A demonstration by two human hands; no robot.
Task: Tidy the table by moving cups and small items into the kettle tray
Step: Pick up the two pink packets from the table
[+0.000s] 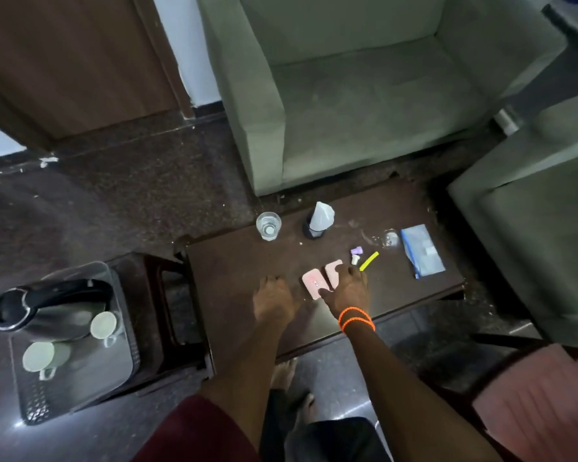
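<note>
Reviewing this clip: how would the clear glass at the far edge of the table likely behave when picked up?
The glass looks rigid and breakable. It seems to hold water, so it is probably heavy for its size and may spill if tilted. It stands upright near the table edge, so a careless push could tip it off.

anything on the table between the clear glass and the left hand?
No. In the head view, the dark table is bare between the clear drinking glass and the left hand.

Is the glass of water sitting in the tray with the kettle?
No, the glass stands on the table, apart from the kettle tray.
</note>
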